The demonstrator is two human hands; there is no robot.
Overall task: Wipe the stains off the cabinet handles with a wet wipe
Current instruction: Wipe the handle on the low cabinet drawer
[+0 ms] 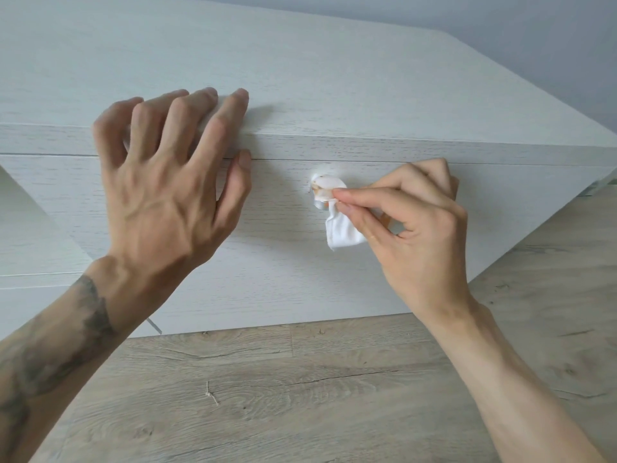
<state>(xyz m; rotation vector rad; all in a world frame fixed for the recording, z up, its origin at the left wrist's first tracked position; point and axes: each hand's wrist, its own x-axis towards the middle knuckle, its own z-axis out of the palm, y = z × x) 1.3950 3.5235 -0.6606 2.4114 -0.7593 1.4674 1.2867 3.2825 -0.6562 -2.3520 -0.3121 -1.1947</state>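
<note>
Wipe (340, 232) on cabinet handle (317, 204)

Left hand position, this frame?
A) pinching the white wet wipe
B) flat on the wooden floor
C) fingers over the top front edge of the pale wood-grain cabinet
C: the left hand rests its fingers over the top edge of the cabinet, holding nothing; the right hand pinches the wet wipe.
</note>
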